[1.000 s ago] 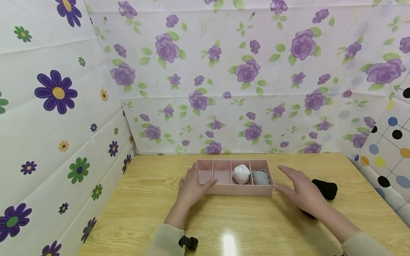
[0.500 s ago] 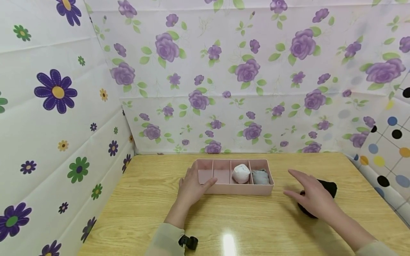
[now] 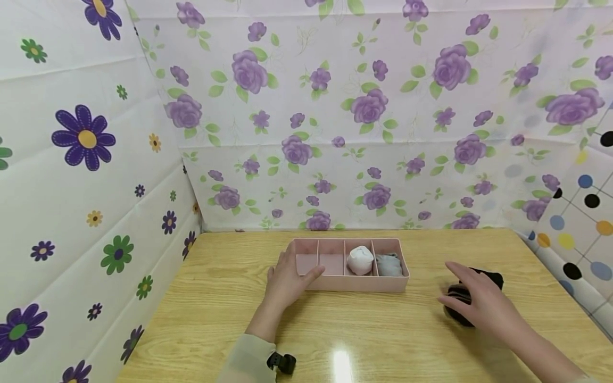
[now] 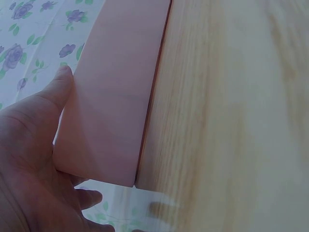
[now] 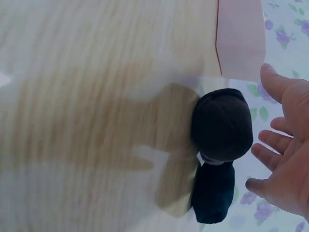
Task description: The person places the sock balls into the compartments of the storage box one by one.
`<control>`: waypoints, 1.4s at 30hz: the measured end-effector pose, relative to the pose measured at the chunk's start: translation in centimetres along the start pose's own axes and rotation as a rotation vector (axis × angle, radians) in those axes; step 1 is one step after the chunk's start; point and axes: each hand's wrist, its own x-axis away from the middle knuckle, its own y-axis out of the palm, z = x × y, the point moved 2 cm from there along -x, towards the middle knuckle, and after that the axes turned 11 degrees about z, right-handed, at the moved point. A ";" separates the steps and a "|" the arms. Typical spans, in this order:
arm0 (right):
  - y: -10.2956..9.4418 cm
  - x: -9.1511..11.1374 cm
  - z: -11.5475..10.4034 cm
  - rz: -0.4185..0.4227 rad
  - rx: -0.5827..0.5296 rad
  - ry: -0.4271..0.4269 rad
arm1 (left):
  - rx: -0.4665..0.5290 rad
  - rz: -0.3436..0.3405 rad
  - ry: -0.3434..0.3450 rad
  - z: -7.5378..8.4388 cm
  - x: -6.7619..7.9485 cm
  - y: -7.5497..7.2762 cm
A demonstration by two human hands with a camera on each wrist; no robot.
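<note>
My left hand [image 3: 289,279] holds the left end of a long pink divided box [image 3: 356,283], thumb over the front rim and fingers at the end wall. In the left wrist view the thumb lies along the edge of the box [image 4: 108,106]. A balled white cloth [image 3: 361,260] and a folded grey cloth [image 3: 390,265] sit in the two right compartments. My right hand [image 3: 488,306], thumb and fingers spread, hovers over two black cloth bundles, apart from them in the right wrist view. The nearer black bundle [image 5: 222,124] is round; the other black bundle [image 5: 213,192] is longer.
The wooden table [image 3: 215,319] reaches back to a flowered sheet [image 3: 287,175]. Another patterned sheet [image 3: 86,213] hangs along the left, and a dotted one [image 3: 581,234] along the right. The box stands near the table's back edge.
My right hand has moved away from the box's right end, rightward and slightly down, to the black bundles. The left hand and box have stayed still.
</note>
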 end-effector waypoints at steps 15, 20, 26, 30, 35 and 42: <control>-0.5 1.7 1.4 -0.078 0.003 0.082 | -0.011 -0.003 -0.004 0.1 0.0 0.0; -0.5 2.1 1.9 -0.087 0.004 0.088 | -0.014 -0.001 -0.001 0.1 -0.1 0.0; -0.2 2.5 2.4 -0.081 0.012 0.073 | -0.008 0.000 -0.001 0.2 0.0 0.0; 0.0 2.7 2.7 -0.072 0.027 0.052 | -0.006 0.000 -0.004 0.1 0.0 0.0; 0.2 2.9 3.0 -0.075 0.028 0.041 | -0.014 0.001 -0.004 0.1 -0.1 0.0; 0.3 3.0 3.1 -0.086 0.022 0.031 | -0.014 0.009 0.006 0.0 -0.1 0.0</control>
